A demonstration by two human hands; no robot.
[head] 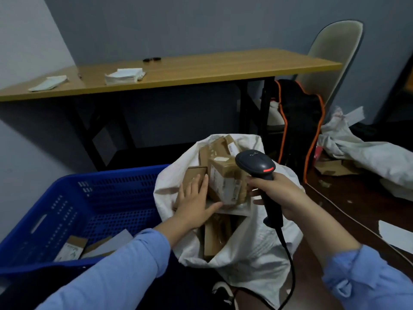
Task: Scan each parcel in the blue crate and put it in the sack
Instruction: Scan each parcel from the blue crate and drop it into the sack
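The left hand [196, 198] lies flat, fingers straight and spread, pressing on a small brown cardboard parcel [194, 172] at the top of the open white woven sack [257, 253], which is filled nearly to its mouth with similar boxes. The right hand [277, 193] has its fingers wrapped round the grip of a black corded handheld barcode scanner [257, 163], whose head points over the sack. A few more flat parcels [73, 247] lie in the near corner of the blue perforated plastic crate [67, 179], just beside the sack. These boxes look light and stiff, so one hand pinching the two long sides should lift each; the sack is limp and may slump. White labels show on several boxes, and there is a small mark on the scanner head, but all are too blurred to read
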